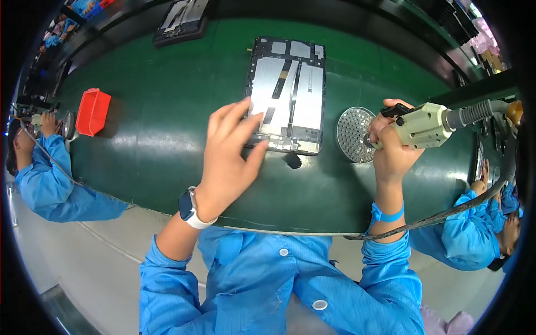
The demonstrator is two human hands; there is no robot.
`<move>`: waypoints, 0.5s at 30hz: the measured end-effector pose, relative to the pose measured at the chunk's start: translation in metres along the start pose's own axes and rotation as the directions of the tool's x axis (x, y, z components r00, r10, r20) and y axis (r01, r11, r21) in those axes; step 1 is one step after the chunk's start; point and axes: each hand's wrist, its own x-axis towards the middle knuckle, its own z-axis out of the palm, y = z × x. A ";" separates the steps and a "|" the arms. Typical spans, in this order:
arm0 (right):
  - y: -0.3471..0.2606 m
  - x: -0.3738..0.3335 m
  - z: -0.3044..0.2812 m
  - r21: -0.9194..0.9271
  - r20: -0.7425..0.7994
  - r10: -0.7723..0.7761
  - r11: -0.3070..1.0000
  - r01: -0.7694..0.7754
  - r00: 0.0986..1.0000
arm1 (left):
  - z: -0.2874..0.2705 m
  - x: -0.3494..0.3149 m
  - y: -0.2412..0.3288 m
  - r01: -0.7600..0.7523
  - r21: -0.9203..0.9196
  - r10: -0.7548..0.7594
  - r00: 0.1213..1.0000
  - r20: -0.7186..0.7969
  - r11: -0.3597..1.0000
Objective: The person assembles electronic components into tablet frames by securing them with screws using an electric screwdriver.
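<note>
An opened tablet (283, 95) with silver battery packs and black ribbon strips lies on the green bench in front of me. My left hand (231, 148) reaches over its left edge with fingers spread, holding nothing. In my right hand (393, 142) is a cream-coloured electric screwdriver (422, 126), held level with its tip toward the left. The tip is over a round metal dish (355, 135) with a dotted plate; fingers partly hide whether it touches a screw there. A small black piece (293, 161) lies just below the tablet's lower edge.
A red plastic bin (94, 113) stands at the left. Another opened device (181, 21) rests at the far edge. The screwdriver's thick cable (446, 213) hangs down at the right and crosses my right forearm. Co-workers in blue sit at both sides.
</note>
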 end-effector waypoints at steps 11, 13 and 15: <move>0.007 0.002 -0.005 0.038 0.036 -0.008 0.999 0.006 0.999 | 0.021 0.018 -0.003 -0.543 -0.241 0.593 0.730 0.338 0.805; 0.007 0.002 -0.004 0.057 0.036 -0.032 0.998 0.030 0.999 | 0.027 0.020 -0.007 -0.530 -0.296 0.601 0.756 0.260 0.795; 0.008 0.003 -0.006 0.043 0.046 -0.041 0.998 0.039 0.998 | 0.034 0.017 -0.009 -0.516 -0.348 0.596 0.783 0.180 0.783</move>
